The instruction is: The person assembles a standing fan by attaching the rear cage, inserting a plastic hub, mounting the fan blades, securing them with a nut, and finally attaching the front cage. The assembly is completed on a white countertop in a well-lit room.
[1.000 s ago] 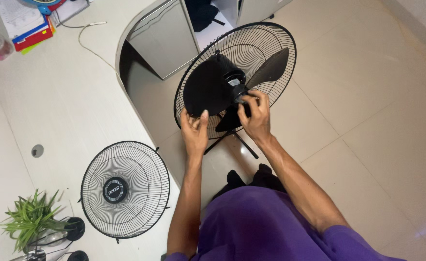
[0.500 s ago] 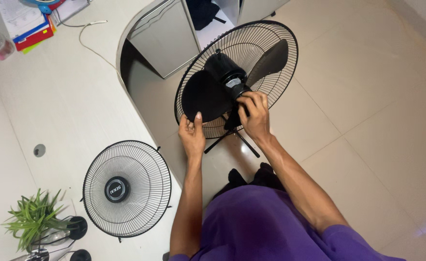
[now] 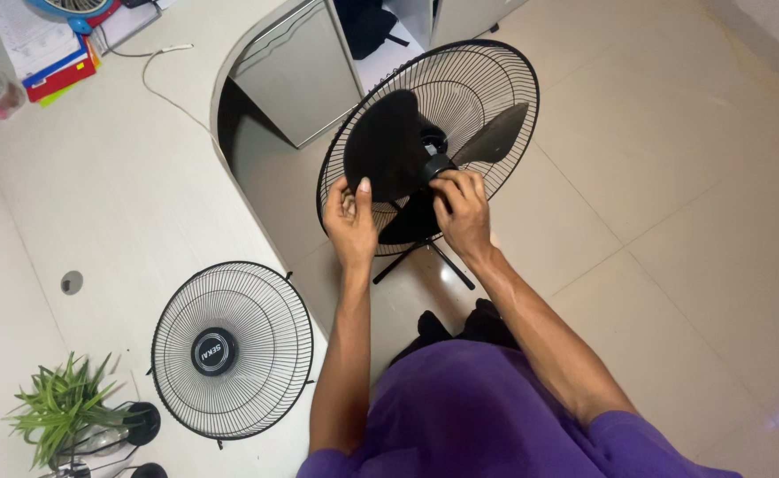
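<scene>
Fan blade assembly (image 3: pixel 389 146): black, three blades, seated in the rear grille (image 3: pixel 487 84) of a standing fan on the tiled floor (image 3: pixel 672 221), just right of the desk (image 3: pixel 115 195). One broad blade faces the camera at left, a narrower one points right, a third hangs low.

Hub cap (image 3: pixel 436 165): small black knob at the blade centre, pinched by the fingers of the right hand (image 3: pixel 462 212).

Left hand (image 3: pixel 351 221): closed on the lower edge of the broad blade, thumb up against its face.

Front grille (image 3: pixel 230 347): detached, round, black wire with a centre badge (lying flat on the near desk edge).

Also on the desk: a green potted plant (image 3: pixel 57 409) at near left; stacked papers and coloured folders (image 3: pixel 40 53) at far left; a white cable (image 3: pixel 155 75).
</scene>
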